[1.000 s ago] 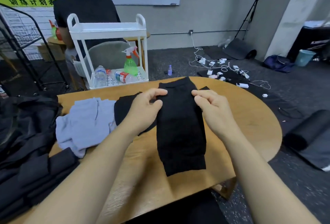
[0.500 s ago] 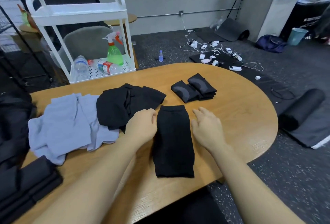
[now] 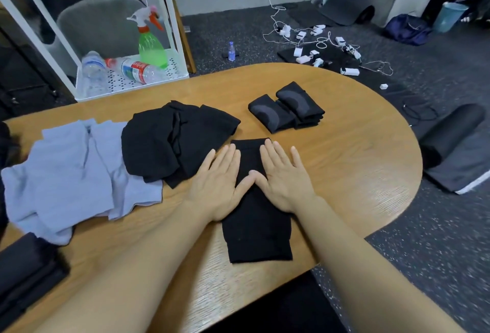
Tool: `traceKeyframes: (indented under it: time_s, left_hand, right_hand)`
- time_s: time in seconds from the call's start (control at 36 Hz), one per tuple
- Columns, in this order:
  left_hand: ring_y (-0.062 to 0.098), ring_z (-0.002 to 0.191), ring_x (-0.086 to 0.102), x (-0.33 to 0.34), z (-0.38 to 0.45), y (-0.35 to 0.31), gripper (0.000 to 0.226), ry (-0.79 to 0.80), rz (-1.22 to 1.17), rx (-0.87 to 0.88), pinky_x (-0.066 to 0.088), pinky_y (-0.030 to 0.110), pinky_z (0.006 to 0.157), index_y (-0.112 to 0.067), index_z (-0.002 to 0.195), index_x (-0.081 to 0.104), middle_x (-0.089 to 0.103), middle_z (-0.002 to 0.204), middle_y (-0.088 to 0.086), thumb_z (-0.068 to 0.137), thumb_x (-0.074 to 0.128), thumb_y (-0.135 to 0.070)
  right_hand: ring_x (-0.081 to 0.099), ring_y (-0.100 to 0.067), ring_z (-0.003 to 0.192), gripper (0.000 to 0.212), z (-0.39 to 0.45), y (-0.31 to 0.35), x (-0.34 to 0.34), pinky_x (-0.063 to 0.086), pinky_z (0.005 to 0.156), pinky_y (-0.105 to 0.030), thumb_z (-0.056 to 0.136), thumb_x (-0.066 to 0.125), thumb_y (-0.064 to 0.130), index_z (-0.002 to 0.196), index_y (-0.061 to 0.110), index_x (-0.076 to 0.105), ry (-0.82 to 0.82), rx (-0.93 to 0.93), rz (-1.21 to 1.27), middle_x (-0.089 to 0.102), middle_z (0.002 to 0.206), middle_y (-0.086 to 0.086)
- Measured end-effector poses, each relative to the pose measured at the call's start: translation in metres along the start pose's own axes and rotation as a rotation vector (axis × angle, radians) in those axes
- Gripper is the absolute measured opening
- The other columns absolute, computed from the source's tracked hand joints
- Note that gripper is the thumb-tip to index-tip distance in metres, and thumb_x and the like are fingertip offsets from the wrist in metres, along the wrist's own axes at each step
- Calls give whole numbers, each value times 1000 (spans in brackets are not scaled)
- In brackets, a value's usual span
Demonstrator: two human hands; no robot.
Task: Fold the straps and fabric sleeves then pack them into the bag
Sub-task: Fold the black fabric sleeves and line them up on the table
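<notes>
Pressing black sleeve (image 3: 256, 226) flat: left hand (image 3: 217, 184), right hand (image 3: 285, 178), grip open; no legible writing.

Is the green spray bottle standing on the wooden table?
No, the green spray bottle stands on the white cart's lower shelf, behind the wooden table.

Rounded wooden counter (image 3: 358, 163), black fabric sleeve (image 3: 256, 229) flat near its front edge, crumpled black garments (image 3: 169, 141) beside pale blue cloth (image 3: 69, 173) (left side), 2 folded black-grey sleeves (image 3: 287, 111) farther back, dark folded stack (image 3: 23, 271) at left corner
</notes>
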State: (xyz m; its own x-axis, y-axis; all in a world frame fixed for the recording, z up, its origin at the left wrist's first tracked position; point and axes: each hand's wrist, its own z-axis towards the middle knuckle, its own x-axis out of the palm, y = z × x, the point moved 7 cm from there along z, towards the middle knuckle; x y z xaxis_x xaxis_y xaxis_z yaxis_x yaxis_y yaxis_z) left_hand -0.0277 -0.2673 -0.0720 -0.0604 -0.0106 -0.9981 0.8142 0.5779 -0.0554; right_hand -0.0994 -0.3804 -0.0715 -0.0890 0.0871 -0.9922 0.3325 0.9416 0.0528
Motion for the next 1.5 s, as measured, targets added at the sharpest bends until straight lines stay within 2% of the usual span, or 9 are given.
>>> traceKeyframes:
  time_s: [0.25, 0.47, 0.61, 0.78, 0.94, 1.08, 1.25, 1.39, 1.5]
  left_hand:
    - [10, 149, -11, -6, -16, 11, 89, -47, -3, -30, -12, 31, 120, -12, 156, 2, -2, 164, 1, 83, -20, -58]
    - [7, 148, -2, -8, -60, 19, 59, -166, -453, -204, -9, 21, 115, -12, 156, 8, 6, 163, 0, 104, 11, -39]
    - [1, 147, -3, -14, -82, -4, 67, -199, -577, -160, -10, 18, 115, -16, 155, 14, 7, 161, -6, 96, 9, -45]
    - [7, 149, -8, -9, -84, -31, 66, -88, -329, -15, -16, 23, 115, -15, 156, 3, -2, 163, -2, 96, -2, -43]
    - [10, 149, -12, 5, -97, -25, 78, -2, -24, 29, -17, 37, 118, -18, 156, -3, -7, 163, -3, 88, -16, -54]
    - [10, 148, -16, 2, -98, -21, 84, 49, 49, 5, -20, 43, 117, -18, 155, -6, -8, 163, -5, 81, -24, -54]
    - [9, 148, -15, -5, -97, -17, 66, 68, -114, -5, -15, 45, 116, -25, 157, 6, -5, 163, -9, 99, 6, -56]
    - [4, 140, 29, -32, -112, -29, 66, -165, -374, 184, 2, 24, 110, -35, 140, 47, 36, 151, -16, 82, 43, -67]
    - [-1, 121, 45, -35, -120, -46, 54, -134, -280, 359, 13, 27, 106, -35, 124, 60, 57, 127, -20, 74, 57, -54]
  right_hand:
    - [-16, -12, 148, 69, -15, -20, -4, -11, 120, -38, 101, 10, 54, 155, 13, -6, 11, 65, 146, -12, 163, -1]
    - [-9, -15, 150, 63, -76, -21, -25, -9, 120, -36, 104, 21, 45, 155, 11, 11, -213, 115, 307, 17, 162, -2]
    - [-7, -14, 150, 61, -100, 20, -23, -9, 120, -35, 100, 18, 43, 153, 12, 17, -239, 59, 403, 20, 160, 0]
    - [-12, -10, 148, 64, -97, 57, -3, -7, 121, -35, 103, 13, 48, 155, 13, -1, -60, -29, 379, -3, 163, -1]
    - [-19, -14, 147, 108, -108, 34, 19, -15, 117, -36, 68, -36, 70, 155, 13, -7, -41, -13, 81, -13, 163, -2]
    - [-27, -8, 142, 98, -116, 17, 17, -19, 115, -38, 73, -27, 69, 154, 15, -12, -21, 37, 85, -18, 161, 1]
    - [-25, -6, 143, 79, -120, -2, 13, -16, 118, -36, 90, -2, 58, 155, 13, -7, -3, 108, 197, -13, 163, 0]
    - [-6, -5, 148, 64, -129, -6, -6, -7, 120, -29, 102, 18, 51, 156, 15, 15, -213, 70, 539, 12, 162, 3]
    - [20, -1, 145, 59, -139, -2, -16, 0, 120, -24, 91, 38, 37, 147, 18, 41, -262, 0, 594, 42, 150, 4]
